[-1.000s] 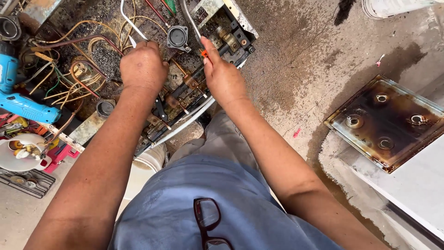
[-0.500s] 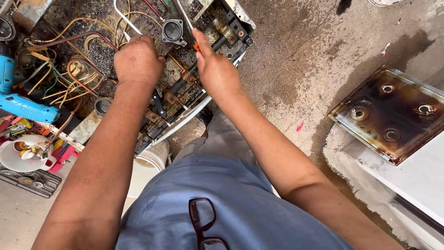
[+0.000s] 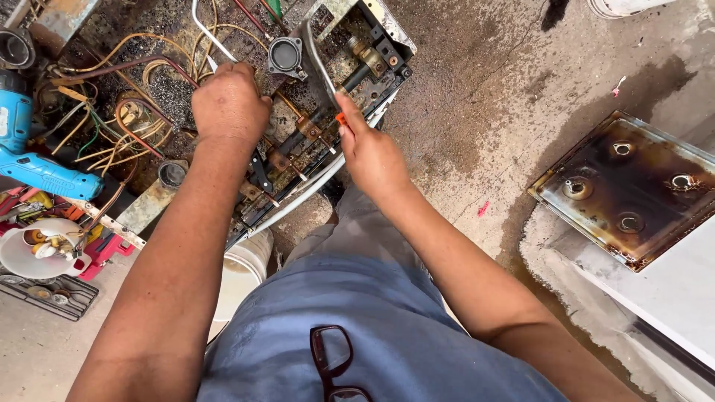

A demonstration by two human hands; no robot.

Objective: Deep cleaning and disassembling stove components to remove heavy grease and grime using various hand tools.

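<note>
My right hand (image 3: 372,152) is closed on a thin tool with an orange handle (image 3: 340,117), its tip against the bent metal tube (image 3: 316,63) of the opened gas stove chassis (image 3: 223,112). My left hand (image 3: 229,104) is clenched down among the stove's copper tubes; what it grips I cannot tell. Below my hands stands a white bucket (image 3: 242,272). Left of my left hand lie a blue power tool (image 3: 33,167) and a white dish of small parts (image 3: 37,249). Right of my right hand, across the stained concrete floor (image 3: 477,112), lies the scorched burner top plate (image 3: 633,190).
</note>
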